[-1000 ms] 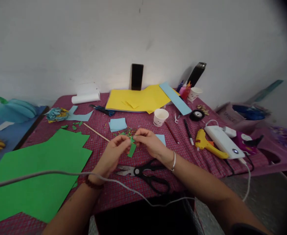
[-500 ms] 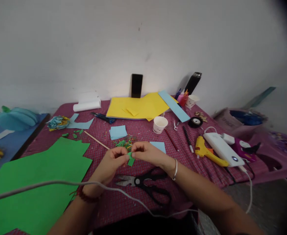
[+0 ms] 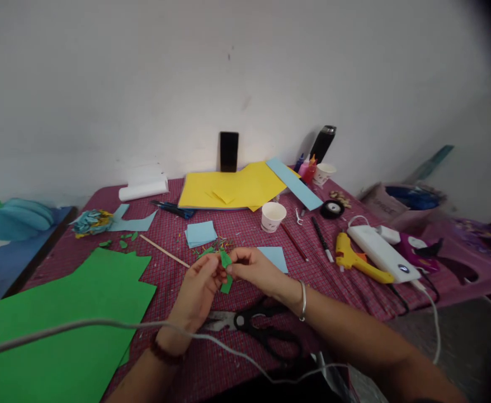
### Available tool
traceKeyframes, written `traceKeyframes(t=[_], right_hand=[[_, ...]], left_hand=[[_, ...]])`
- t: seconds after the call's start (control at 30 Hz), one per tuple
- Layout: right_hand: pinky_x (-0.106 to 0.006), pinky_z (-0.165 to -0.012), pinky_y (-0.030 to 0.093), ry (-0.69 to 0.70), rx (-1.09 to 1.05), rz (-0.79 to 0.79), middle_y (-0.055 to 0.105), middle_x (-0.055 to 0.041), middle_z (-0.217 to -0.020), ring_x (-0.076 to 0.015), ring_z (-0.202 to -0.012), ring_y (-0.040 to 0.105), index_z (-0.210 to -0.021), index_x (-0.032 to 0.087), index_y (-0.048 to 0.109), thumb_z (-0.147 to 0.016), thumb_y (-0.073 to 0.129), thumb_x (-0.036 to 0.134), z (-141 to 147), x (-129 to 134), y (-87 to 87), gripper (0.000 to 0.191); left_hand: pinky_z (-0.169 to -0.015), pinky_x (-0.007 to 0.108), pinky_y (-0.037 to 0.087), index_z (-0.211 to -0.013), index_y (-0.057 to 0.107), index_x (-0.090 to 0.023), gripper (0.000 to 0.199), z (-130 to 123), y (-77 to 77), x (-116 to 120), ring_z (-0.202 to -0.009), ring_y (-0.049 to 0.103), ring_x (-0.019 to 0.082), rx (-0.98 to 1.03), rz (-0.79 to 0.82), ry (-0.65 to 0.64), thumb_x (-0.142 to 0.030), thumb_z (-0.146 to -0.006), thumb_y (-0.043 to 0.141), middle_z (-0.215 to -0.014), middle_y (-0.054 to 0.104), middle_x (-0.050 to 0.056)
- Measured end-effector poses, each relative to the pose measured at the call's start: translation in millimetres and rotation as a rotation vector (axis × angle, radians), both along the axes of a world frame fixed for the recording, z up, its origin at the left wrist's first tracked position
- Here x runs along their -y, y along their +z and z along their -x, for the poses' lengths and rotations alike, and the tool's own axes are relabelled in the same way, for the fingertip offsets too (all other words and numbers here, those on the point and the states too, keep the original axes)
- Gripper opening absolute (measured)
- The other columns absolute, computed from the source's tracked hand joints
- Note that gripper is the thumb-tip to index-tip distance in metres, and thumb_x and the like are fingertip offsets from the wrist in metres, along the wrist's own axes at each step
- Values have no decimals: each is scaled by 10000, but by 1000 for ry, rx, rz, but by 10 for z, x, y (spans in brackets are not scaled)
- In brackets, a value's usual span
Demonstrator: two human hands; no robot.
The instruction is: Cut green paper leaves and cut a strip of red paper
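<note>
Between my two hands is a small green piece of paper (image 3: pixel 226 259), pinched at the fingertips above the middle of the table. My left hand (image 3: pixel 201 282) grips it from the left with curled fingers. From the right, my right hand (image 3: pixel 254 268) holds it between thumb and forefinger. Another green strip (image 3: pixel 226 286) shows just below the fingers; whether it joins the held piece I cannot tell. Under my wrists lie black-handled scissors (image 3: pixel 254 327), blades toward the left. Thin green and yellow paper scraps (image 3: pixel 212 249) lie just behind my hands.
Large green sheets (image 3: pixel 73 313) cover the left side. A white cable (image 3: pixel 145 324) crosses in front of my left wrist. Behind are blue squares (image 3: pixel 201 233), a paper cup (image 3: pixel 273 217) and yellow sheets (image 3: pixel 237 187). A yellow glue gun (image 3: pixel 357 260) and white power bank (image 3: pixel 382 252) lie right.
My left hand has turned and come up slightly, showing more of its inner side. The green paper now stands higher between my fingertips. The view has shifted a little.
</note>
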State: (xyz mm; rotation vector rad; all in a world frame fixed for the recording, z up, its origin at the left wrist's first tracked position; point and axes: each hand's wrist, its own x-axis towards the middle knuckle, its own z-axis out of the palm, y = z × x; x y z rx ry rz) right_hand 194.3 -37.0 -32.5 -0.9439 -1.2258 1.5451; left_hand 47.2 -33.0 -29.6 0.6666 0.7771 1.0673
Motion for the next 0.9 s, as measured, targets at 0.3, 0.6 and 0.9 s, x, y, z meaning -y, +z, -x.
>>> traceKeyframes(t=[0.3, 0.6, 0.9], right_hand=[[-275, -666, 421, 11, 540, -254, 587, 6, -734, -126, -667, 500, -825, 165, 598, -795, 555, 132, -193, 317, 175, 62], [-445, -926, 466, 92, 1305, -570, 598, -115, -1194, -257, -1071, 545, -1238, 214, 586, -823, 523, 92, -597, 1210, 56, 437], [-400, -843, 492, 190, 1297, -457, 588, -90, -1104, -254, -989, 578, -1268, 254, 566, -672, 608, 122, -462, 1152, 132, 612]], left_hand=[[-530, 198, 359, -621, 609, -154, 201, 53, 10, -57, -524, 473, 66, -211, -144, 182, -234, -596, 791, -559, 555, -54], [-541, 206, 363, -674, 602, -171, 186, 334, 179, -202, -541, 489, 66, -153, -231, 341, -233, -627, 771, -595, 552, -64], [-543, 200, 406, -717, 634, -147, 289, 390, 254, -213, -550, 538, 69, -65, -191, 355, -242, -539, 840, -628, 602, -46]])
